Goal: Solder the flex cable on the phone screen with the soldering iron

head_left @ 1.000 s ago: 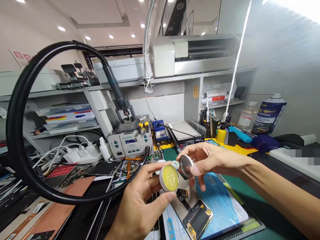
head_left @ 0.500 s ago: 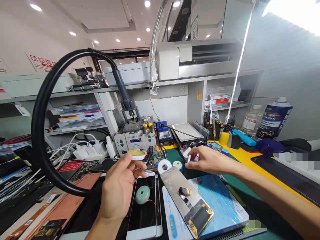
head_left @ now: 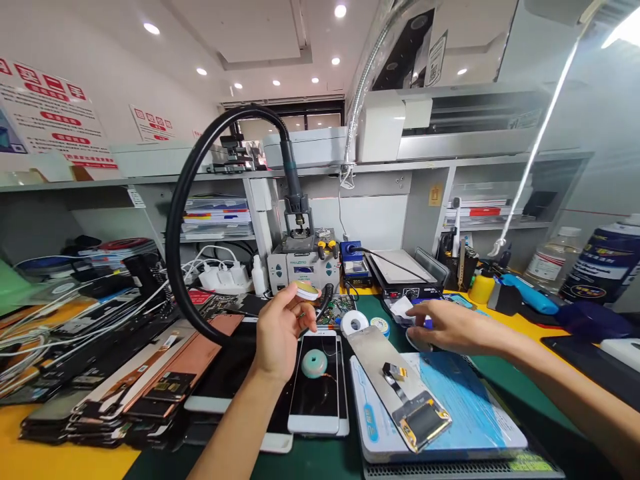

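My left hand (head_left: 281, 330) grips a small shallow round tin (head_left: 307, 291) of yellowish paste by its edge, above the phones. My right hand (head_left: 443, 327) is low over the bench behind the blue box, its fingers curved and thumb apart from the index finger. A pale rounded edge, perhaps a lid, shows under the thumb, and a crumpled white tissue (head_left: 400, 307) lies by the fingertips. Below my left hand, a teal ring-shaped spool (head_left: 314, 364) rests on a white-framed phone (head_left: 315, 403). A detached phone screen (head_left: 377, 363) lies face down across the blue box (head_left: 450, 393).
A hot-air station (head_left: 303, 270) with a looping black hose (head_left: 175, 247) stands behind my left hand. Stacked phone parts (head_left: 165, 380) cover the left side. Two tape or wire rolls (head_left: 355, 323) sit centrally. A heating plate (head_left: 400, 267) and bottles (head_left: 553, 257) stand farther back.
The camera view has turned left, shifting everything rightward. My right hand's thumb and index finger have parted from the white piece they pinched. My left hand keeps the tin.
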Demonstrator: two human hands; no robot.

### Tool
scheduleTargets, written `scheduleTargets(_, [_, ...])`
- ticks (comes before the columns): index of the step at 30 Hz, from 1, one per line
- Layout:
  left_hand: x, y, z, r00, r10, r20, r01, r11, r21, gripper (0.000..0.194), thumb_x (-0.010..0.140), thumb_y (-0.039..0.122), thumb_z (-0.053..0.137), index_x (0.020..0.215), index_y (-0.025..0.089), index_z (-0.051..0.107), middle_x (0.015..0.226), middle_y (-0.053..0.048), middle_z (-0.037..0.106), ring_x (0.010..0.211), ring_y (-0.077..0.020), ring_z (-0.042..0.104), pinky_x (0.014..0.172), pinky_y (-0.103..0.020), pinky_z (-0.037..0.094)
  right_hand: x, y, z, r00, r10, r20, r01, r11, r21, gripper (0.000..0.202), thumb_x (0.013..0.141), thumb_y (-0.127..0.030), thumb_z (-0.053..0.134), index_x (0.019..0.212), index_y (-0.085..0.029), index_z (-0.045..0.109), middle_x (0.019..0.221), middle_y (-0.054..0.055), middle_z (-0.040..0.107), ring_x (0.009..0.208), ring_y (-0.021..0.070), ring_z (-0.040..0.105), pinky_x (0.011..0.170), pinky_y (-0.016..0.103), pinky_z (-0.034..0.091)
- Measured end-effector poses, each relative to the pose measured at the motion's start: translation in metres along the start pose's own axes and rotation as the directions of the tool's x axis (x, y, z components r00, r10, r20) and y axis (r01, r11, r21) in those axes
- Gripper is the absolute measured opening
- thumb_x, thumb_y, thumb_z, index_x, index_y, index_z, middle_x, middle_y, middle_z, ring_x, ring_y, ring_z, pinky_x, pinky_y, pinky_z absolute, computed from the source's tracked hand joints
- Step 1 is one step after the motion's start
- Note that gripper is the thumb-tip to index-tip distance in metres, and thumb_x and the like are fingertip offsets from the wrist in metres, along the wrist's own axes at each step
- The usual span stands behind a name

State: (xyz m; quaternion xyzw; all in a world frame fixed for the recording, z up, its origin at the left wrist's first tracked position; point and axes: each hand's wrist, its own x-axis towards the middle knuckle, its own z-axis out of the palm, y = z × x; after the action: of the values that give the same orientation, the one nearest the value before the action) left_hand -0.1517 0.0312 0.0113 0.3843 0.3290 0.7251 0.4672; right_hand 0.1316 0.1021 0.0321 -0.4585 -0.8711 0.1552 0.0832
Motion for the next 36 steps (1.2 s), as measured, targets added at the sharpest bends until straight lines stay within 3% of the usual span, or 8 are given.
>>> scheduleTargets(4, [0.003,0.001,-0.004,1.0,-0.006,-0.005,0.006,1.0,-0.017,0.045,0.096,0.058,0.051,0.096,0.014,0.063,0.083,-0.002,0.064,0.059,-0.0089,0.054,0.051,-0.022,0.045,0.001,-0.045,-0.008,0.979,-0.203,-0.018,0.203,0.979,-0.017,0.039,0.099,-0.043,0.048,0.119,-0.02,0.073,0.086,0.006,0.077,0.071,0.0225,0.07,0.058,0.029,0.049])
scheduleTargets(10, [0.006,0.004,-0.01,1.0,0.008,-0.017,-0.009,0.999,-0.048,0.043,0.097,0.055,0.051,0.097,0.014,0.062,0.08,0.0,0.063,0.056,-0.0078,0.053,0.049,-0.021,0.044,0.021,-0.123,0.013,0.806,-0.56,0.192,0.591,0.777,-0.217,0.025,0.086,-0.008,0.061,0.095,-0.022,0.078,0.09,0.006,0.074,0.078,0.0195,0.067,0.067,0.029,0.048])
scheduleTargets(14, [0.006,0.004,-0.014,1.0,0.021,-0.006,-0.021,0.998,-0.065,0.037,0.098,0.05,0.054,0.096,0.014,0.062,0.077,0.001,0.061,0.055,-0.0074,0.052,0.049,-0.021,0.044,0.037,-0.141,0.031,0.709,-0.615,0.346,0.705,0.609,-0.364,0.009,0.091,-0.01,0.064,0.089,-0.017,0.07,0.092,0.002,0.069,0.078,0.0173,0.064,0.066,0.031,0.053])
scheduleTargets(18, [0.006,0.006,-0.015,1.0,0.015,0.002,-0.015,0.996,-0.085,0.04,0.098,0.052,0.052,0.096,0.014,0.062,0.076,0.002,0.061,0.054,-0.0072,0.052,0.048,-0.021,0.044,0.04,-0.143,0.038,0.686,-0.613,0.391,0.726,0.546,-0.418,0.01,0.094,-0.019,0.065,0.086,-0.016,0.066,0.094,0.001,0.068,0.076,0.0155,0.064,0.066,0.031,0.055])
scheduleTargets(22, [0.005,0.007,-0.014,0.999,-0.004,0.048,0.009,0.995,-0.102,0.044,0.098,0.056,0.05,0.097,0.014,0.062,0.076,0.001,0.061,0.053,-0.0074,0.051,0.048,-0.021,0.044,0.037,-0.14,0.044,0.693,-0.617,0.373,0.72,0.568,-0.399,0.009,0.093,-0.017,0.064,0.084,-0.016,0.066,0.096,0.002,0.068,0.08,0.0172,0.064,0.069,0.033,0.056])
scheduleTargets(26, [0.004,0.006,-0.013,0.989,-0.055,0.136,0.07,0.992,-0.104,0.046,0.097,0.058,0.049,0.098,0.014,0.062,0.076,0.001,0.061,0.053,-0.0075,0.052,0.047,-0.021,0.043,0.034,-0.137,0.051,0.735,-0.61,0.296,0.678,0.678,-0.285,0.004,0.092,-0.018,0.065,0.088,-0.016,0.067,0.095,0.002,0.068,0.082,0.0184,0.065,0.073,0.037,0.055])
scheduleTargets(32, [0.005,0.004,-0.014,0.975,-0.117,0.189,0.136,0.986,-0.094,0.043,0.098,0.055,0.051,0.099,0.014,0.062,0.078,0.001,0.062,0.055,-0.0076,0.053,0.047,-0.021,0.044,0.035,-0.127,0.05,0.873,-0.472,0.121,0.464,0.881,0.092,0.016,0.095,-0.032,0.065,0.095,-0.016,0.067,0.087,0.0,0.068,0.07,0.0153,0.065,0.064,0.032,0.056])
scheduleTargets(36, [0.006,0.005,-0.015,0.978,-0.124,0.167,0.14,0.986,-0.089,0.039,0.098,0.052,0.052,0.099,0.014,0.062,0.077,0.001,0.061,0.054,-0.0071,0.052,0.046,-0.02,0.043,0.038,-0.114,0.052,0.931,-0.364,0.009,0.326,0.845,0.424,0.019,0.097,-0.034,0.063,0.096,-0.016,0.068,0.093,0.002,0.071,0.082,0.0189,0.069,0.075,0.038,0.057])
